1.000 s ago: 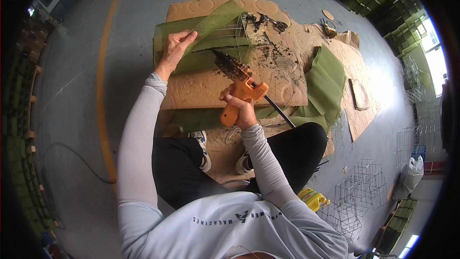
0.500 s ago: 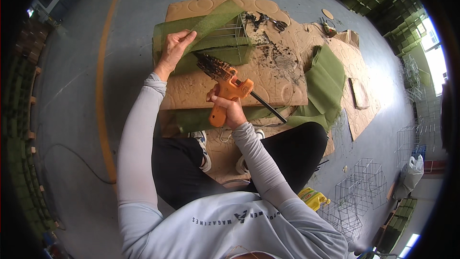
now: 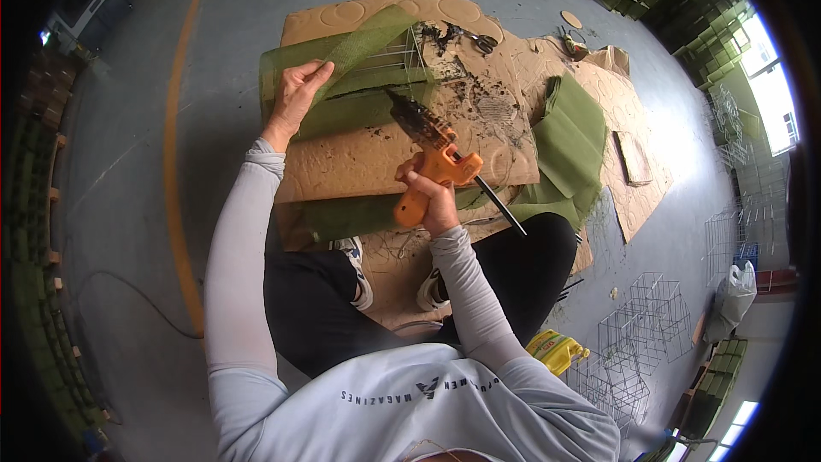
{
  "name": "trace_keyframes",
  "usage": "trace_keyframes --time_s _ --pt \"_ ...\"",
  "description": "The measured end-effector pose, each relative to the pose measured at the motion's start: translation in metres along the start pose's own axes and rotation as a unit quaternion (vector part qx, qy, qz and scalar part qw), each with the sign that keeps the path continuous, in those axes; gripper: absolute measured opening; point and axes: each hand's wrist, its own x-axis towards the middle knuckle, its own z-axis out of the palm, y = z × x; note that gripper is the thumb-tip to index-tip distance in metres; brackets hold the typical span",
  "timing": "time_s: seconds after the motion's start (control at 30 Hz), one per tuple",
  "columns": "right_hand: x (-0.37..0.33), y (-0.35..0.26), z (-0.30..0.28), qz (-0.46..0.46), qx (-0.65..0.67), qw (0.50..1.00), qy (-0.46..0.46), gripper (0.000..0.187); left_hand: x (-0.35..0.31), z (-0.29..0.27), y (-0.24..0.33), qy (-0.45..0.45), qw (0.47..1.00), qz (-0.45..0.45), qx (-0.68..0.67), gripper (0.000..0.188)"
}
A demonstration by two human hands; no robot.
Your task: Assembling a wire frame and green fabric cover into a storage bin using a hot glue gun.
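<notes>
My right hand (image 3: 430, 194) is wrapped round the handle of an orange hot glue gun (image 3: 446, 163), whose front is crusted with dark glue. A black glue stick (image 3: 500, 205) sticks out of its back. The nozzle points up and left, close to a wire frame (image 3: 395, 57) partly covered in green mesh fabric (image 3: 342, 111). Between thumb and fingers, my left hand (image 3: 297, 96) pinches the edge of a lifted flap of the mesh (image 3: 368, 44). The frame lies on a glue-spotted cardboard sheet (image 3: 342, 167).
Scissors (image 3: 483, 41) lie beyond the frame on the cardboard. Folded green fabric (image 3: 571, 137) is to the right. On the floor are wire cages (image 3: 641, 325), a yellow package (image 3: 554, 351) and a cable (image 3: 141, 291). Stacked green boxes (image 3: 38, 274) stand along the left.
The glue gun has moved right in my right hand, its nozzle now nearer the frame's right end. My left hand still pinches the mesh flap. The whole view has shifted slightly.
</notes>
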Motion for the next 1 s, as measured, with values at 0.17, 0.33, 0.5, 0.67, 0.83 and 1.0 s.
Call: trace_keyframes --time_s 0.17,0.33,0.5,0.67,0.83,1.0 --pt "0.001 -0.013 -0.009 -0.028 0.029 0.999 0.005 0.030 -0.001 0.001 0.001 0.004 1.000 -0.005 -0.002 0.039" --pt "0.002 -0.017 -0.013 -0.038 0.031 0.999 0.014 0.032 -0.001 -0.002 -0.002 -0.003 1.000 -0.005 0.007 0.039" --pt "0.002 -0.019 -0.019 -0.062 0.041 0.997 0.026 0.031 -0.001 0.000 0.000 0.002 1.000 -0.005 0.004 0.040" --pt "0.001 -0.021 -0.021 -0.063 0.032 0.997 0.027 0.033 0.000 -0.003 -0.003 -0.004 1.000 -0.009 0.011 0.039" --pt "0.001 -0.022 -0.022 -0.068 0.046 0.996 0.039 0.033 0.000 0.000 -0.002 0.002 1.000 -0.001 0.002 0.039" --pt "0.002 -0.019 -0.028 -0.056 0.043 0.996 0.044 0.034 -0.001 0.000 0.000 -0.003 1.000 -0.009 0.005 0.040"
